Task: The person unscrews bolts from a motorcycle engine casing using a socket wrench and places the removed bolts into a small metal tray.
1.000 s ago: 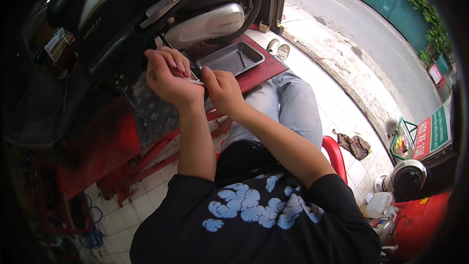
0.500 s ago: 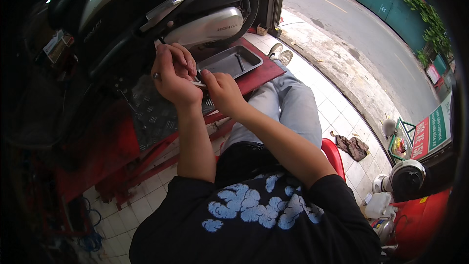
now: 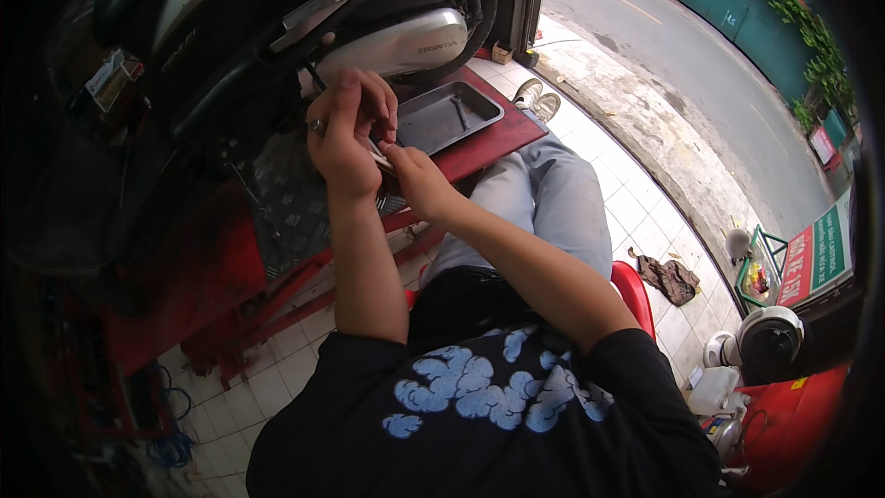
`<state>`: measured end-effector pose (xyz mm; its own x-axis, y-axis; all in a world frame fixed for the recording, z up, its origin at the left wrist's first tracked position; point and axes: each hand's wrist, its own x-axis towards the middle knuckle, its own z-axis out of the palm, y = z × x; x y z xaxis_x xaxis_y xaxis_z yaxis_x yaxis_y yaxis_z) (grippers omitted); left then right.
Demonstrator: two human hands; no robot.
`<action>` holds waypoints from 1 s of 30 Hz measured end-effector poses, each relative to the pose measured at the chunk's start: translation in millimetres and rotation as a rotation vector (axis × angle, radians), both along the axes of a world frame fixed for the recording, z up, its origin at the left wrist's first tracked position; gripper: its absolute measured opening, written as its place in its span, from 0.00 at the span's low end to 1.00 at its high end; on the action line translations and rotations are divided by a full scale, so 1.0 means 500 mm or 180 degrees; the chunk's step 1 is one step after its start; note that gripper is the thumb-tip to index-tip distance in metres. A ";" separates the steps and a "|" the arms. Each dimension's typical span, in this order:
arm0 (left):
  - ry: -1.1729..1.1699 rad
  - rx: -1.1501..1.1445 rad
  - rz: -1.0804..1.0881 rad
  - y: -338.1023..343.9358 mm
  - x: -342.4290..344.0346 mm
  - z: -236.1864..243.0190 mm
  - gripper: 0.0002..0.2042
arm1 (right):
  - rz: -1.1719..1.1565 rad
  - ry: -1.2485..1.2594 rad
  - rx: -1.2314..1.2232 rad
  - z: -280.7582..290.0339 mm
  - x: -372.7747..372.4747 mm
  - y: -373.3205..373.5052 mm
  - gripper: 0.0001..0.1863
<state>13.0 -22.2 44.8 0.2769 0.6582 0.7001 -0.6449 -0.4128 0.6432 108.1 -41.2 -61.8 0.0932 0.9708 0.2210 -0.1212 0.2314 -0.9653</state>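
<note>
My left hand [image 3: 346, 143] is raised beside the scooter's lower side, with its fingers curled inward and a ring on one finger. What lies inside those fingers, if anything, is hidden. Close against it, my right hand [image 3: 419, 183] has its fingers closed on a thin pale bar-like piece [image 3: 380, 157], which runs up toward the left palm. The bar's kind cannot be made out. Just beyond both hands is the scooter's silver engine-side cover [image 3: 406, 45]. A grey metal tray [image 3: 433, 140] sits right of my left fingers, holding a dark bolt-like piece [image 3: 460, 113].
The scooter [image 3: 230, 10] stands on a red lift bench [image 3: 502, 141] with a dark tread plate [image 3: 290, 189]. I sit on a red seat [image 3: 631, 295]. A brown rag [image 3: 670, 279] lies on white tiles. To the right are a red drum [image 3: 797, 424] and a sign board [image 3: 820, 254].
Both hands have shifted slightly to the right in the view and stay close together. The thin bar is still between them. The whole scene has also moved slightly with the head.
</note>
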 end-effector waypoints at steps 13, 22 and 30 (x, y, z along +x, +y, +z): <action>0.0261 -0.0073 0.0257 -0.004 0.017 -0.002 0.24 | -0.0002 0.0467 0.0019 -0.013 -0.011 0.005 0.28; 0.0063 0.0225 0.0887 -0.015 0.043 0.009 0.25 | -0.0220 -0.0260 -0.0036 -0.013 0.005 0.000 0.28; 0.0245 0.0543 0.1011 -0.015 0.054 0.014 0.33 | 0.0231 0.0360 0.0141 -0.008 -0.007 0.003 0.30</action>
